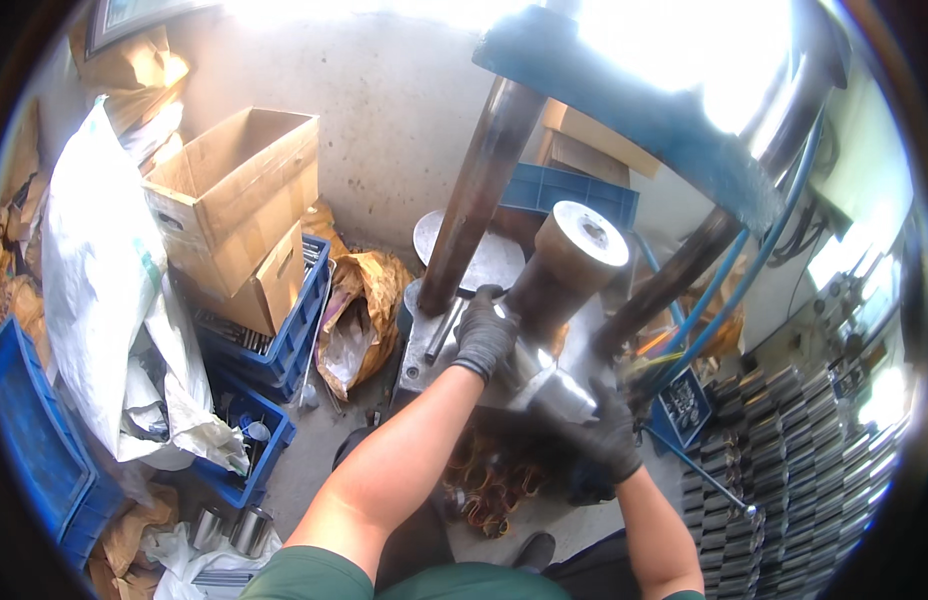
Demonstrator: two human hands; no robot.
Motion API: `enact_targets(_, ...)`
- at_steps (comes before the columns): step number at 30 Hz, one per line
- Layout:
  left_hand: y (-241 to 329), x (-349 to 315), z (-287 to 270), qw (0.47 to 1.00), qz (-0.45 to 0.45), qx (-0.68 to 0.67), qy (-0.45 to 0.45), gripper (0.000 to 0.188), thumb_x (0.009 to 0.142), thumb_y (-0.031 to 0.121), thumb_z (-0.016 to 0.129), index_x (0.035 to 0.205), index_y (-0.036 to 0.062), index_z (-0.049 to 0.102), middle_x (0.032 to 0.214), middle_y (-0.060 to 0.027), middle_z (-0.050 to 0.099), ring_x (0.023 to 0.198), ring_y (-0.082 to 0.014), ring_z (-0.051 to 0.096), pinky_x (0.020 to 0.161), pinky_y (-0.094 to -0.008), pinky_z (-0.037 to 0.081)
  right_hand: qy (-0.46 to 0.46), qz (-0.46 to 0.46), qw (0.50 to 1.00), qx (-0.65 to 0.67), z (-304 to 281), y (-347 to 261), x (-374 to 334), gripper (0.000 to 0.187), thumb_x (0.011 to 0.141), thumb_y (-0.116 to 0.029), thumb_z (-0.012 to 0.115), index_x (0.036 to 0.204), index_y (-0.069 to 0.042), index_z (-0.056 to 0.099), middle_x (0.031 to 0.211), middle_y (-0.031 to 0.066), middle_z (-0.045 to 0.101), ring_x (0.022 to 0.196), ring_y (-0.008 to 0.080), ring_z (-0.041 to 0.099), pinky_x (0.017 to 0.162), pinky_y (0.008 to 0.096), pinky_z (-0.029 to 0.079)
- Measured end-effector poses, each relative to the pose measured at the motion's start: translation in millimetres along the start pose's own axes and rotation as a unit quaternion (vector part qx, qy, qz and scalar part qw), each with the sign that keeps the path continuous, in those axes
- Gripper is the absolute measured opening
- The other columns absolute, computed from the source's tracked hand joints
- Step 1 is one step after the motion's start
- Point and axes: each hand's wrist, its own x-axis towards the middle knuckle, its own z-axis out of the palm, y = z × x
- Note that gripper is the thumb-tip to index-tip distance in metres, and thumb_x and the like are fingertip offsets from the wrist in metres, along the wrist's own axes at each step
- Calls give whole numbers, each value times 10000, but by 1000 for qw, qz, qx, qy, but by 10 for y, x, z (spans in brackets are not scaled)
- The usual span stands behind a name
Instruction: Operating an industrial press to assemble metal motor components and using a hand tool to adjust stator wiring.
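My left hand (484, 335), in a dark grey glove, is closed over the metal bed of a press (414, 372), with its fingers curled. A thin metal bar (447, 330) lies right beside it, and what the fingers hold, if anything, is hidden. Lower and to the right, my right hand (611, 432), also gloved and smeared by motion, is closed around a shiny metal cylinder (566, 396) at the front of the bed. Behind both hands rises the press's thick round ram (552, 275) with a bright, flat top.
Steel columns (489, 185) carry a blue crossbeam (624, 100) over the bed. Blue hoses (729, 290) hang on the right, above stacked metal cylinders (784, 460). To the left are cardboard boxes (234, 215), blue crates (269, 370) and a white sack (99, 270). Metal rings (484, 490) lie below.
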Motion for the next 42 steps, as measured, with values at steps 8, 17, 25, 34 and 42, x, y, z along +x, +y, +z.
enact_targets(8,29,0,90,999,13,12,37,543,835,279,789,1302,52,632,1083,-218,734,1042,-327,715,945,-429,546,155,-59,881,443,-642,-380,594,797,816,-248,855,1455,3,450,1304,121,601,1189,220,609,972,350,520)
enact_targets(17,-319,278,356,991,30,-70,112,343,932,330,705,1150,65,696,1044,-230,734,1033,-377,702,935,-446,522,264,-71,937,220,-462,-371,2027,854,685,-340,949,1374,-65,525,1312,111,653,1209,235,628,1033,364,507)
enact_targets(25,-151,101,236,980,80,-145,106,250,992,267,624,1081,49,707,985,-200,734,910,-361,709,866,-440,534,270,-76,959,46,-480,-464,1855,732,787,-371,882,1348,-14,576,1220,161,699,1176,279,647,993,382,507)
enact_targets(34,285,-1107,311,861,432,-181,-201,113,999,103,652,1096,59,687,875,-124,716,778,-238,693,743,-370,560,-162,217,832,485,-405,-203,150,347,974,-245,707,1261,-57,652,945,17,653,815,96,635,710,267,518)
enact_targets(42,156,-1518,713,821,482,-64,-301,266,879,154,737,1127,76,677,915,-158,708,860,-374,702,793,-447,573,-309,326,820,355,-590,727,-858,355,883,-165,729,1229,-95,689,803,48,667,593,124,598,527,278,488)
